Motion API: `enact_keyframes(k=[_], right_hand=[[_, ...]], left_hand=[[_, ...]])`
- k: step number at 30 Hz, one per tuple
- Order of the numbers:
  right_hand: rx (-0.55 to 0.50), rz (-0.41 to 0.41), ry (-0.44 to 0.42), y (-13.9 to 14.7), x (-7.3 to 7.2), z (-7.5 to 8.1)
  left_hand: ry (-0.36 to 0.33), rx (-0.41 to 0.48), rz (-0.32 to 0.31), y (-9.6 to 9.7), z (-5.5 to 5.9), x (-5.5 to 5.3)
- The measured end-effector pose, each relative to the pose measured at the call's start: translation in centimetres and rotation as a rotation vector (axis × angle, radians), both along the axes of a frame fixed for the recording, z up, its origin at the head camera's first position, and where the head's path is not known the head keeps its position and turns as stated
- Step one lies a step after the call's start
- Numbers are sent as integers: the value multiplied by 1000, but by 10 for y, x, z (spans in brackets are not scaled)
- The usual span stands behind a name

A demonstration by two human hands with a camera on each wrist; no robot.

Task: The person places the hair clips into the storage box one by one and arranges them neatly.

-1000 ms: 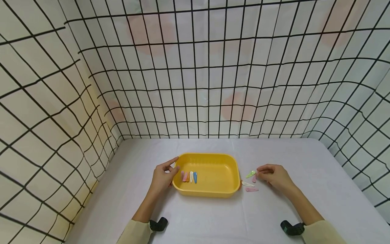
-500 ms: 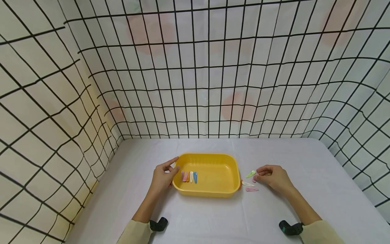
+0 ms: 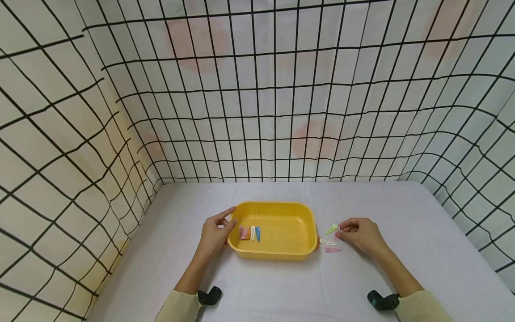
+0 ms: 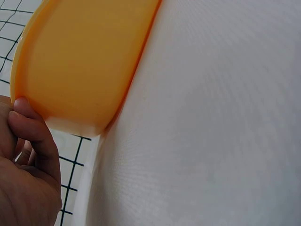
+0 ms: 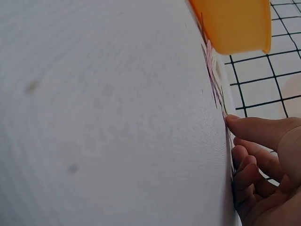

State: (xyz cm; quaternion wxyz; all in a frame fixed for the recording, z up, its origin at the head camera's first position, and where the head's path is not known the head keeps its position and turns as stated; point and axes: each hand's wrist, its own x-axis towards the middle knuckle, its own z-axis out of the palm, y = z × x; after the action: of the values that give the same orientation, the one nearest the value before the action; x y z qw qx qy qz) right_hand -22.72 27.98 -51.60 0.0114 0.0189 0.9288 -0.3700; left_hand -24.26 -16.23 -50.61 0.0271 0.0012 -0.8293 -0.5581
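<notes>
My left hand [image 3: 215, 232] grips the left rim of a yellow plastic tray [image 3: 297, 230], thumb over the edge, as the left wrist view also shows. Inside the tray's left part, a row of snap hair clips includes pink ones, an orange one [image 3: 248, 234], a white one [image 3: 252, 233] and a blue one [image 3: 258, 234]. To the right of the tray, my right hand [image 3: 362, 232] pinches a pink hair clip [image 3: 338, 230] between thumb and fingertips, low at the cloth. Beside it lie a green clip [image 3: 331, 229], a white clip [image 3: 327, 243] and another pink clip [image 3: 333, 250].
A white cloth [image 3: 277, 286] covers the table. Black grid mesh [image 3: 275, 116] over pale fabric rises behind and at both sides. An orange clip end [image 3: 318, 240] shows right at the tray's right edge. Each wrist wears a black camera [image 3: 209, 295].
The right fingertips have moved slightly left onto the pink clip and closed on it, and the clip has shifted a little. The left hand and tray stay in place.
</notes>
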Motion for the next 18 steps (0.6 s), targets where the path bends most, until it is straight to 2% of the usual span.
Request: enact_keyframes(k=[18], right_hand=[[-4,-2,-6,2,-2,1]], left_hand=[[-1,12,-6,-1,-1,-1]])
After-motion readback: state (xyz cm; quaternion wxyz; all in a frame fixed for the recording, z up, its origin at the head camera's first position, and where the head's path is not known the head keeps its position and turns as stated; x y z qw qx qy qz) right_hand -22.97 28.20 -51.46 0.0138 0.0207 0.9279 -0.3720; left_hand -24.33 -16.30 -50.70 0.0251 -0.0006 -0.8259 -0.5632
